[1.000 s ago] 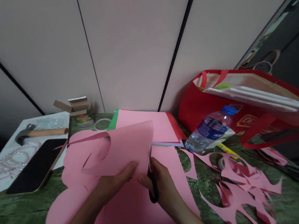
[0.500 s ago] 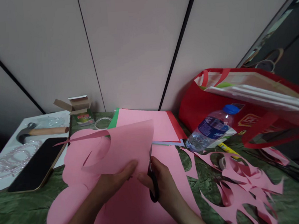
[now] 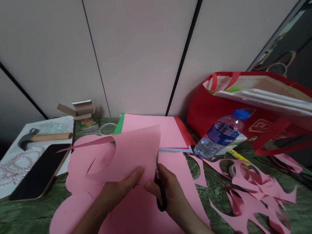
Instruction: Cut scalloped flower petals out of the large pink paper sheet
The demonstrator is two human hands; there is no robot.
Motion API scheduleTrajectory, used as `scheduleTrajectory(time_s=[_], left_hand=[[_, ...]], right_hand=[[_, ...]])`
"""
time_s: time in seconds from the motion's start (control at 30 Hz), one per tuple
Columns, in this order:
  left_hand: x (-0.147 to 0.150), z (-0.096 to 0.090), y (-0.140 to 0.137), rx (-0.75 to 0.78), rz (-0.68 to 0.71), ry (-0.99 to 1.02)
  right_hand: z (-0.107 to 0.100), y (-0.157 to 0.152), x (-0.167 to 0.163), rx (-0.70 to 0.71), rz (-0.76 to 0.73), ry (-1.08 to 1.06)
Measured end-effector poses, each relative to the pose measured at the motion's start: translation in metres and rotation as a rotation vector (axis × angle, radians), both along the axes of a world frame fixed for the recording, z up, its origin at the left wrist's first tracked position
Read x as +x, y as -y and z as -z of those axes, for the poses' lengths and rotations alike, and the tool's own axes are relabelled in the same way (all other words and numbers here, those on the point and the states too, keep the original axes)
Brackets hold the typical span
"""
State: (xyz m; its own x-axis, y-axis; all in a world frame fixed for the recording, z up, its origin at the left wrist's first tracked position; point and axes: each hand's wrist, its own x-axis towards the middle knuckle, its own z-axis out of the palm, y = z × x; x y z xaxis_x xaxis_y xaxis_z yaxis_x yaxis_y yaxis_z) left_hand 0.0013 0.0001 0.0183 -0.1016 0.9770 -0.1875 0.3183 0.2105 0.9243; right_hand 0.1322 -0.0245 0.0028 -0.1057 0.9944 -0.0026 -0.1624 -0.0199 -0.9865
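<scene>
My left hand (image 3: 125, 185) pinches the lower edge of a sheet of pink paper (image 3: 137, 151), thumb on top, and holds it raised and tilted. Curved cuts mark the sheet's left end, where a thin strip trails off. Black-handled scissors (image 3: 160, 195) are in my right hand (image 3: 170, 188), their blades pointing up at the sheet's right edge. Under both hands lies a larger pink sheet (image 3: 154, 219). To the left, rounded pink paper cut-outs (image 3: 69, 215) overlap in a pile, partly covered by my left forearm.
Pink offcuts (image 3: 252, 214) are strewn at the right, near a water bottle (image 3: 220, 133) and a red bag (image 3: 204, 105). Stacked coloured paper (image 3: 151, 128) lies behind. On the left are a phone (image 3: 40, 172), a hammer (image 3: 51, 137), bead strands (image 3: 15, 167) and an opened box (image 3: 88, 121).
</scene>
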Motion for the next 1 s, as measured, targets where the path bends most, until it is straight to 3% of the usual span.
scheduleTrajectory(time_s=[0.33,0.67,1.0], left_hand=[[0.000,-0.001,0.001,0.003,0.009,-0.006],[-0.008,0.011,-0.006,-0.049,0.080,-0.012],[-0.003,0.001,-0.002,-0.038,0.037,0.043]], right_hand=[[0.001,0.000,0.000,0.005,0.037,0.076],[0.004,0.001,-0.001,-0.034,0.038,0.075],[0.006,0.001,-0.001,-0.080,0.044,0.027]])
